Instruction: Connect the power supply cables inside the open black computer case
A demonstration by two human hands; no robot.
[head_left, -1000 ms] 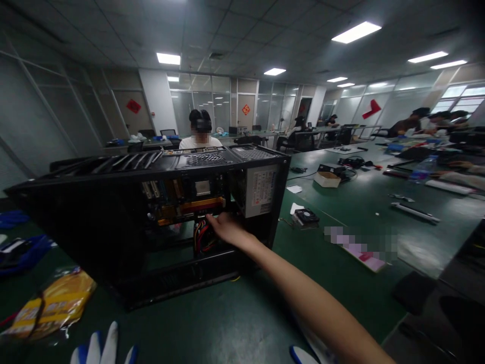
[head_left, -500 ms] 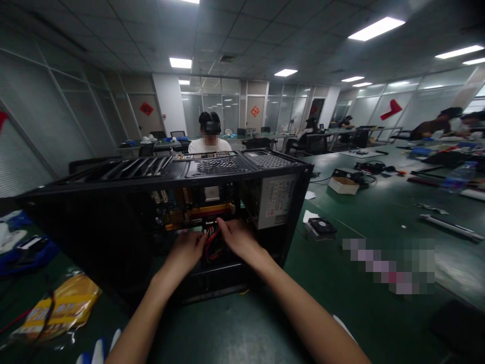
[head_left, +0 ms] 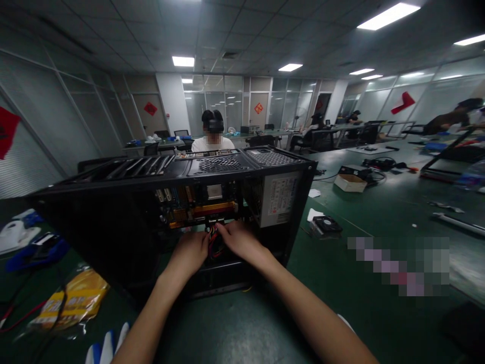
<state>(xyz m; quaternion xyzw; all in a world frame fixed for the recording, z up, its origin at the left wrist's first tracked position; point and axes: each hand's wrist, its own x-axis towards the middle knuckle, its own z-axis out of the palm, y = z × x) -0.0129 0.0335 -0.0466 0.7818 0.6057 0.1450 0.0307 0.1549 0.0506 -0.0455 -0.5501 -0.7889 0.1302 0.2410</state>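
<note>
Stretched left forearm (head_left: pixel 153 308) and right forearm (head_left: pixel 303 298), both bare, forward and inward from the lower edge of the view. Held left hand (head_left: pixel 190 251), with back outward and fingers bent, just beside right hand (head_left: pixel 241 240). Pointed right thumb (head_left: pixel 221 229) toward left fingertips, with the other right fingers largely hidden. Obscured the exact grip of both.

The left hand (head_left: pixel 191 250) and the right hand (head_left: pixel 244 241) are seen bare, with slender, uncovered forearms (head_left: pixel 149 313).
</note>
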